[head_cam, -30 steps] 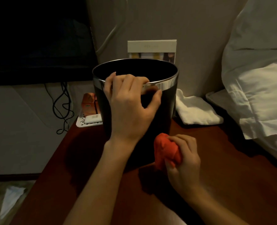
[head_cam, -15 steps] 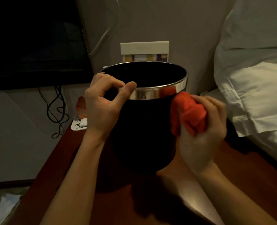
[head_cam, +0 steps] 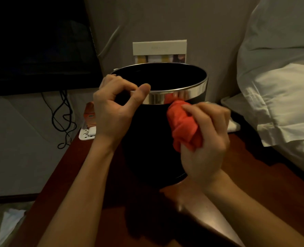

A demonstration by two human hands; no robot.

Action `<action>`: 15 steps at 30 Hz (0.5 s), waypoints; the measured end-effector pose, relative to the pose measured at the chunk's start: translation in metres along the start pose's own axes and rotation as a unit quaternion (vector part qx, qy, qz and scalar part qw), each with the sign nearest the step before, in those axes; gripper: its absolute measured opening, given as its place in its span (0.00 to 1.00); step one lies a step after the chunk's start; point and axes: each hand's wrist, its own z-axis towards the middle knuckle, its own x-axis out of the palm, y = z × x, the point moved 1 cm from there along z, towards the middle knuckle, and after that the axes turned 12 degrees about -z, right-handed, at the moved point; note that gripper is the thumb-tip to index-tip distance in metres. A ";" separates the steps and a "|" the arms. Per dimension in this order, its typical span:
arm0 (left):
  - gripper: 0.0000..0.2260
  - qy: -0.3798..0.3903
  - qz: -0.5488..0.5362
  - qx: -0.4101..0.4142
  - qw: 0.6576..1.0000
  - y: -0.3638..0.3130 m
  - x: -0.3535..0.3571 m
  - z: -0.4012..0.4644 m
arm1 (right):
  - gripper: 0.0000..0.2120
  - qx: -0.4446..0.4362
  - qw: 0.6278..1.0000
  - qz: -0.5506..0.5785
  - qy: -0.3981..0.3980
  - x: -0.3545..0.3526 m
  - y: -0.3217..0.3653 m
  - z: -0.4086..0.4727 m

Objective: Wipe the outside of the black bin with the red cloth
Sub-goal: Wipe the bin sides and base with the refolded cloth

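Two bare forearms reach in from six o'clock over the dark red table (head_cam: 272,202). The right hand (head_cam: 207,139) has its fingers clenched around the bunched red cloth (head_cam: 184,125), pressing it against the black bin (head_cam: 147,139) at the bin's three o'clock, just under the chrome rim. The left hand (head_cam: 112,107) pinches that rim at nine o'clock. A card (head_cam: 159,50) stands behind at twelve o'clock; pillows (head_cam: 281,86) lie at two o'clock.

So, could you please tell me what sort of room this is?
Probably a hotel bedroom: white pillows on a bed at right, a dark screen at left, and a card propped behind the bin.
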 end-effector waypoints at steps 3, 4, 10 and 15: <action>0.12 0.004 -0.009 -0.012 1.000 0.005 -0.004 0.004 | 0.13 -0.095 0.993 -0.012 0.072 0.004 0.003 -0.041; 0.12 0.006 -0.016 -0.020 1.000 0.006 -0.005 0.005 | 0.13 -0.152 0.981 -0.026 0.114 0.005 0.000 -0.061; 0.15 0.009 -0.061 -0.078 0.995 0.015 -0.008 0.021 | 0.10 -0.184 0.960 -0.075 0.199 -0.010 -0.054 -0.075; 0.17 -0.019 -0.092 -0.105 0.990 0.023 -0.005 0.028 | 0.16 0.072 0.979 -0.100 0.160 -0.019 -0.086 -0.050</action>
